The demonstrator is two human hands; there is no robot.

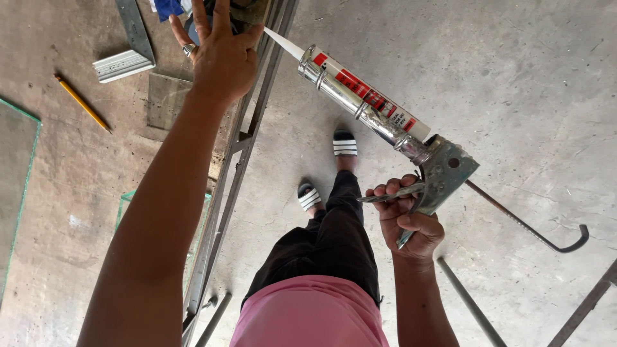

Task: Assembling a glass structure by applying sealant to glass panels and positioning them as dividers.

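Steel and sealant made up the caulking gun (379, 122): a shiny ribbed metal cradle carrying a white cartridge with a red printed band, a tapered white nozzle (283, 44) at its 10 o'clock end, and a dull grey, scuffed frame at its 4 o'clock end. A thin rusty rod (527, 225) with a hooked tip ran out from the frame toward 4 o'clock.

The right hand (408, 222) had its grip clamped on the gun's handle and flat trigger, fingers curled tight around both, so the gun sat at the picture's centre-right, slanting up toward 11 o'clock with the nozzle tip reaching the table's (77, 173) edge frame (247, 138). That frame was narrow grey metal angle bar, running from 12 o'clock down to 7 o'clock.

The left hand (222, 54) lay at 12 o'clock with its grip spread apart, fingers splayed and flat, a ring on one finger, pressing on something dark at the top of the frame; what lay beneath it could not be told.

The table surface was rough, stained brown board. On it lay a yellow pencil (82, 103) at 10 o'clock, a short ridged aluminium profile (123, 64) just beside it, and clear greenish-edged glass panes (18, 186) at 9 o'clock. Below was smooth grey concrete floor (514, 77), with striped black-and-white sandals (344, 142) near centre.
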